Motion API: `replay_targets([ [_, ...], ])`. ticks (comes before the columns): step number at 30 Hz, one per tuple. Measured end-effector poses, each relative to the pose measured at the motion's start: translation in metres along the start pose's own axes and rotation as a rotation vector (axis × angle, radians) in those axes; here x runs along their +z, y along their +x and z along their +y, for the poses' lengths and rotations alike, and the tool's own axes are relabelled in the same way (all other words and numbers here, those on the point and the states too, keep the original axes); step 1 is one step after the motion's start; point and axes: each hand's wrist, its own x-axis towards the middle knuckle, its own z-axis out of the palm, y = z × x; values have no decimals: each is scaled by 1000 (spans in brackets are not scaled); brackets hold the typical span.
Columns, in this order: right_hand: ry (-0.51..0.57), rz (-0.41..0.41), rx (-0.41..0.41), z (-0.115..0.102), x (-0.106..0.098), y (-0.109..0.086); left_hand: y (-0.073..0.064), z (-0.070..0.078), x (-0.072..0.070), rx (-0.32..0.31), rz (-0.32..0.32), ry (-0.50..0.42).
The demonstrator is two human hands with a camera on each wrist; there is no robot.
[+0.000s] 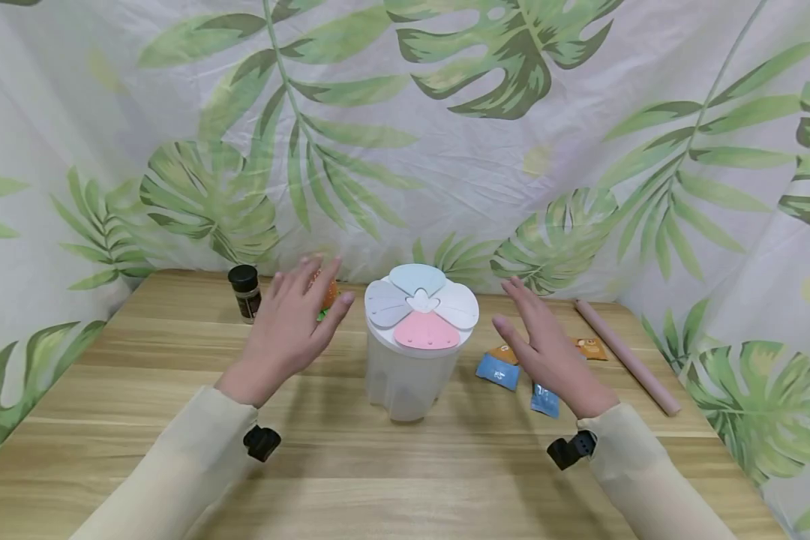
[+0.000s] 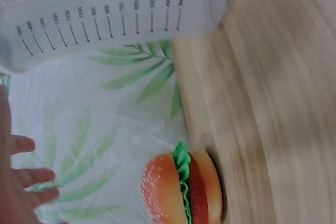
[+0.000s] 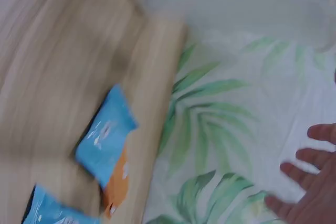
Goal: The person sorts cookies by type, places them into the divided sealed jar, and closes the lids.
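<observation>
A translucent plastic canister [image 1: 405, 382] stands upright on the table, topped by a white lid [image 1: 421, 301] with pastel petal-shaped flaps. Measuring marks run along its side in the left wrist view. To its left, my left hand [image 1: 286, 330] hovers with fingers spread, holding nothing. My right hand [image 1: 550, 352] is raised on the other side, also spread and holding nothing. Neither hand touches the canister. Behind the left hand lies a toy hamburger [image 2: 164, 184], mostly hidden in the head view. Near the right hand are small blue packets [image 1: 497, 372] and orange packets [image 1: 590, 348], partly covered by that hand.
A black-capped spice jar [image 1: 245, 292] stands at the back left. Along the right side of the wooden table [image 1: 405, 480] lies a pinkish rod [image 1: 628, 358]. A leaf-patterned cloth [image 1: 459, 172] hangs behind the table.
</observation>
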Motion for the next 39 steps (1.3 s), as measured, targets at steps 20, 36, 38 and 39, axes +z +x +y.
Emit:
replay_targets([
  [20,157,90,-632,-61,-9,2,-7,38,-18,579,171,-214],
  [36,228,109,-709,-54,-8,6,-6,48,-14,682,139,-277],
  [38,235,124,-733,-52,-7,7,-6,49,-14,679,135,-285],
  [39,239,132,-743,-51,-6,7,-6,49,-14,675,132,-286],
])
